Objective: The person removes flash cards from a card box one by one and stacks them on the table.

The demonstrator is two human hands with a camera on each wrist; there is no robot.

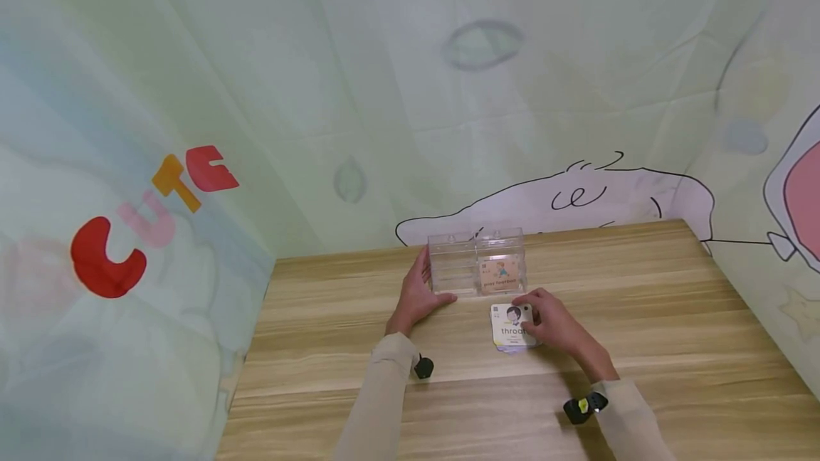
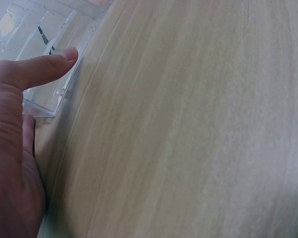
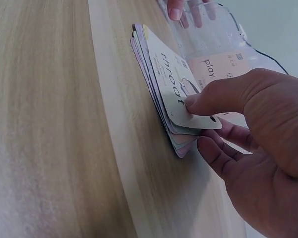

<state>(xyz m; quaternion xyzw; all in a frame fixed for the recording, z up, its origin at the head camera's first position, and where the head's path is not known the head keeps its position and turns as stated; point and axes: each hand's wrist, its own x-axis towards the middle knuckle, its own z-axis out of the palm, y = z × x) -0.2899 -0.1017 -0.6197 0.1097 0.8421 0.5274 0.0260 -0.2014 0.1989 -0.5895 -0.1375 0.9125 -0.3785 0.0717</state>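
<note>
A clear plastic box [image 1: 453, 262] with two compartments stands at the back of the table. My left hand [image 1: 418, 299] holds its left end, the thumb [image 2: 49, 68] along the front edge and the fingers round the side, partly hidden. Inside the right compartment is an orange "play football" card [image 1: 500, 276]. In front of the box lies a stack of flash cards [image 1: 506, 336], its edges slightly fanned, with a white "throat" card [image 3: 171, 82] on top. My right hand [image 1: 559, 322] pinches the cards at their right side, thumb on the top face. How many cards it grips I cannot tell.
The wood-grain table [image 1: 320, 347] runs up to a printed cloth backdrop [image 1: 359, 91] right behind the box. A small black device [image 1: 423, 366] is on the left wrist, and another black device [image 1: 584, 407] on the right.
</note>
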